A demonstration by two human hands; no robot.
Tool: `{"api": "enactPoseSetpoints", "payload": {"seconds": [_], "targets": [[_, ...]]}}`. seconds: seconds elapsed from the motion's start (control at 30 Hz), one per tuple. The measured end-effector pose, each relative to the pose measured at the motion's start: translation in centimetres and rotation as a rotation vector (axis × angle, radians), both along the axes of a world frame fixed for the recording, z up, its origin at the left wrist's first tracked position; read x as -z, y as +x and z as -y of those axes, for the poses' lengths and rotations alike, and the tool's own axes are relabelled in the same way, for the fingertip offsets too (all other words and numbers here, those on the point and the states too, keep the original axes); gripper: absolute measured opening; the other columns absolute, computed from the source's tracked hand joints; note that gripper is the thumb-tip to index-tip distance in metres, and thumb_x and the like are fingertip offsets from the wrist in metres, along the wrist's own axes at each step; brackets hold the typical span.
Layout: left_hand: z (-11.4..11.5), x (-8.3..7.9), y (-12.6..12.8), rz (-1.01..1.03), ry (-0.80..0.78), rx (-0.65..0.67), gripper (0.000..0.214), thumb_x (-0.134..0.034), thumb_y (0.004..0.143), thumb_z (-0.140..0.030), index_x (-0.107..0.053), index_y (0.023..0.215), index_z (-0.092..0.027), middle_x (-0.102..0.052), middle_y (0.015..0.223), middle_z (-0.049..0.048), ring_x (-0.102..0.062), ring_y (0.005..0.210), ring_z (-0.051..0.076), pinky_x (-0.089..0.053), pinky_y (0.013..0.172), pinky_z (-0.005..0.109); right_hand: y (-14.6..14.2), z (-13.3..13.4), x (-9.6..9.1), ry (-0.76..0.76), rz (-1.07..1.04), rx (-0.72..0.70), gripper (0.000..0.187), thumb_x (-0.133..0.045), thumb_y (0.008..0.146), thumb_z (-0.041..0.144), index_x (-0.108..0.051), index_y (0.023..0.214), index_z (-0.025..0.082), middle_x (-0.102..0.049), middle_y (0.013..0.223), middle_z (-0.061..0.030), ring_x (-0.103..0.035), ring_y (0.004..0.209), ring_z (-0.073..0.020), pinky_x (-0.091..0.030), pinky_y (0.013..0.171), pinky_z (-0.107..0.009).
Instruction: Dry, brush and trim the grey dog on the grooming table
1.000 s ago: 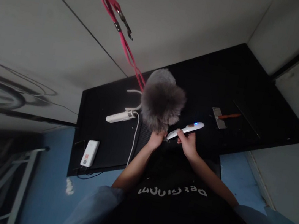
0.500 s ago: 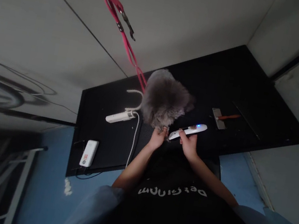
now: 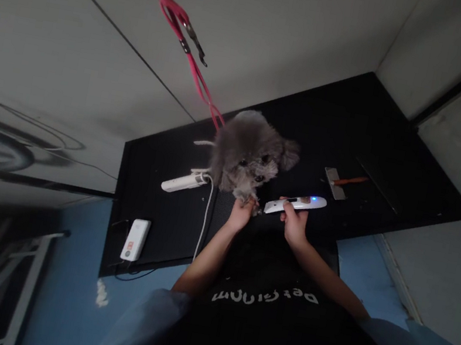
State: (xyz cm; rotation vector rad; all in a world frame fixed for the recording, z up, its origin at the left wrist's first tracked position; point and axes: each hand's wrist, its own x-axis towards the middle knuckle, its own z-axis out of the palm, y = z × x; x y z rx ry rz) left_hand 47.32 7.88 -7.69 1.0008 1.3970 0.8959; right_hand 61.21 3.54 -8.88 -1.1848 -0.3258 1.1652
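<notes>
A small grey curly-haired dog is on the black table, its face turned toward me. My left hand is closed around one of its front paws. In my right hand I grip a white hair clipper with a blue light lit near its rear end. The clipper's blade end points left at the paw, with a small gap between them. Much of the dog's body is hidden behind its head.
Left of the dog lie a white corded device and a white power bank. A slicker brush with an orange handle rests on the right. A pink leash runs from above down to the dog.
The dog has raised its head and turned its face toward me. The clipper has moved slightly right, away from the paw. My left hand still holds the paw.
</notes>
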Motion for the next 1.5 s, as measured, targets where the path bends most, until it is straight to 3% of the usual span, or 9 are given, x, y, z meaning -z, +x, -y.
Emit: {"api": "enactPoseSetpoints", "payload": {"seconds": [0.1,0.2,0.37,0.6,0.87,1.0,1.27,1.5], "targets": [[-0.1,0.0,-0.3,-0.023,-0.05,0.053,0.026,-0.066,0.077,-0.039,-0.064,0.071,-0.014,-0.052,0.053,-0.0027,-0.039,0.045,0.007,-0.031,0.046,0.021,0.2,-0.2,0.2,0.008,-0.06,-0.066,0.023,-0.071,0.067,0.033,-0.059,0.082,0.02,-0.066,0.072,0.0013,-0.044,0.048,-0.0063,-0.034,0.041,-0.02],[-0.2,0.1,-0.5,-0.035,-0.072,0.077,0.024,-0.064,0.077,-0.036,-0.064,0.07,-0.014,-0.048,0.049,-0.0041,-0.036,0.042,0.007,-0.027,0.044,0.021,0.2,-0.4,0.2,-0.004,-0.142,-0.021,0.028,-0.072,0.064,0.033,-0.056,0.083,0.02,-0.069,0.079,0.0001,-0.047,0.05,-0.0065,-0.035,0.042,-0.019],[-0.2,0.2,-0.6,-0.035,-0.019,0.049,0.024,-0.065,0.076,-0.035,-0.061,0.064,-0.015,-0.055,0.057,-0.0012,-0.047,0.053,0.009,-0.037,0.054,0.021,0.2,-0.7,0.3,-0.023,-0.134,-0.05,0.031,-0.073,0.063,0.031,-0.053,0.085,0.021,-0.071,0.079,-0.0002,-0.048,0.048,-0.0062,-0.034,0.04,-0.019],[-0.1,-0.1,-0.7,-0.06,0.087,0.133,0.032,-0.064,0.077,-0.044,-0.059,0.06,-0.017,-0.056,0.063,0.0009,-0.049,0.062,0.012,-0.04,0.063,0.024,0.8,-0.6,0.4,0.053,-0.17,-0.149,0.042,-0.073,0.06,0.026,-0.05,0.094,0.023,-0.073,0.082,0.0006,-0.055,0.057,-0.0092,-0.035,0.043,-0.018],[-0.1,-0.5,-0.5,-0.1,0.083,0.176,0.029,-0.06,0.081,-0.036,-0.06,0.06,-0.017,-0.055,0.063,0.0005,-0.048,0.063,0.012,-0.041,0.068,0.025,1.0,-1.6,0.8,-0.024,-0.134,-0.199,0.044,-0.077,0.061,0.039,-0.052,0.093,0.021,-0.071,0.075,0.001,-0.047,0.043,-0.0059,-0.033,0.037,-0.019],[-0.2,-0.6,-0.4,-0.116,0.059,0.181,0.025,-0.058,0.083,-0.03,-0.06,0.062,-0.016,-0.054,0.061,-0.0006,-0.047,0.06,0.011,-0.04,0.066,0.025,0.7,-1.4,0.9,-0.035,-0.023,-0.185,0.036,-0.075,0.064,0.044,-0.054,0.08,0.019,-0.067,0.067,0.0015,-0.041,0.039,-0.0039,-0.03,0.035,-0.018],[-0.4,-0.5,-0.3,-0.145,0.067,0.158,0.02,-0.056,0.081,-0.022,-0.059,0.062,-0.017,-0.055,0.062,-0.0003,-0.049,0.063,0.012,-0.04,0.069,0.025,0.0,-0.5,0.3,0.03,0.11,-0.112,0.032,-0.072,0.071,0.044,-0.053,0.08,0.02,-0.067,0.07,0.0012,-0.043,0.04,-0.0052,-0.034,0.037,-0.021],[-0.5,-0.2,-0.1,-0.144,0.026,0.126,0.021,-0.061,0.078,-0.031,-0.058,0.063,-0.017,-0.055,0.062,-0.0003,-0.049,0.062,0.013,-0.04,0.065,0.025,-0.5,-0.2,-0.2,0.033,-0.027,-0.016,0.036,-0.074,0.065,0.036,-0.05,0.089,0.022,-0.071,0.08,0.0008,-0.046,0.044,-0.0058,-0.037,0.039,-0.02]]}}
